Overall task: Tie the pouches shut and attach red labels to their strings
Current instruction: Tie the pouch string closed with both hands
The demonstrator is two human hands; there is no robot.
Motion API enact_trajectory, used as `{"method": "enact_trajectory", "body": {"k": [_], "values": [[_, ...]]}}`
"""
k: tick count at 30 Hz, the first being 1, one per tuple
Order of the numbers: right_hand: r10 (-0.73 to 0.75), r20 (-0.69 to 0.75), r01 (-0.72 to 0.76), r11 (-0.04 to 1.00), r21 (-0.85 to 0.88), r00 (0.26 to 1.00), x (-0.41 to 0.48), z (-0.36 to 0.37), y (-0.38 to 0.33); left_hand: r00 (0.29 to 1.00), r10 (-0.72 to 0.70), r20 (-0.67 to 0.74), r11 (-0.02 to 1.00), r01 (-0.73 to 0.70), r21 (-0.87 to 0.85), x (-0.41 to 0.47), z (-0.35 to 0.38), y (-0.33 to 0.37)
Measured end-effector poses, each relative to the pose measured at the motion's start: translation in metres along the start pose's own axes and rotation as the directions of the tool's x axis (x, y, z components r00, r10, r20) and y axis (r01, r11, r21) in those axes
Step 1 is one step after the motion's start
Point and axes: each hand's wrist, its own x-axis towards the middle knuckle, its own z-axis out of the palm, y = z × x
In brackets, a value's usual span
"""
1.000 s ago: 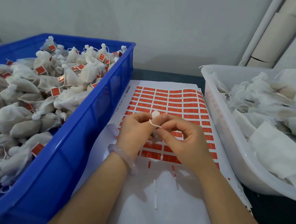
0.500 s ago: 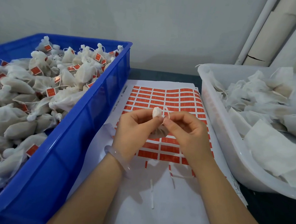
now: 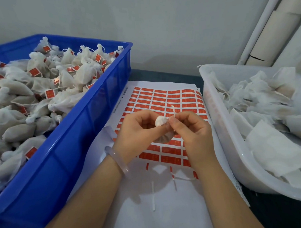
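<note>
Far left: blue crate (image 3: 64, 152) heaped with tied pouches (image 3: 66, 100), many with a red label on the string. Just beside it on the table lies the label sheet (image 3: 157, 100): rows of red labels on the upper part, bare white paper lower down with a few thin white strips (image 3: 153, 200) on it. Above the sheet, the left hand (image 3: 136, 130), bracelet (image 3: 115, 157) on its wrist, has its fingers curled round the pouch (image 3: 160, 121), and the bunched top pokes out. The right hand (image 3: 194, 134) sits against it, thumb and forefinger pinching the string (image 3: 173, 109) just beside that top, loose end pointing up. Right: white tub (image 3: 229, 136) holding flat untied pouches (image 3: 276, 153). Pipes (image 3: 267, 33) stand against the wall behind it
</note>
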Motion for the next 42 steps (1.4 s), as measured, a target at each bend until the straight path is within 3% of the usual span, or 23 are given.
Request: {"method": "enact_trajectory", "body": {"k": [8,14,21,27,32,42], "values": [[0.042,0.069,-0.045,0.998,0.051,0.997,0.0005,0.0004,-0.0027,0.994,-0.011,0.109,0.999,0.015,-0.039,-0.0015,-0.0026,-0.0039],[0.056,0.059,-0.063,0.99,0.124,0.997,-0.0002,-0.0004,-0.0052,0.996,0.053,0.074,0.991,-0.043,-0.129,-0.0018,-0.0019,0.0011],[0.07,0.051,-0.075,0.991,0.112,0.996,-0.001,0.0004,-0.0056,0.999,0.012,0.047,0.993,-0.007,-0.116,-0.0016,-0.0016,0.0006],[0.168,0.058,-0.176,0.969,0.175,0.984,-0.0014,0.0032,-0.0053,0.995,0.008,0.102,0.993,0.004,-0.122,-0.0036,-0.0015,0.0028],[0.235,0.148,-0.267,0.927,0.263,0.961,-0.0019,0.0023,-0.0044,0.99,-0.013,0.142,0.963,0.051,-0.266,-0.0045,-0.0039,0.0041],[0.195,0.263,-0.261,0.934,0.245,0.945,-0.0046,0.0033,-0.0064,0.988,-0.017,0.153,0.956,0.061,-0.286,-0.0037,-0.0076,0.0023]]}}
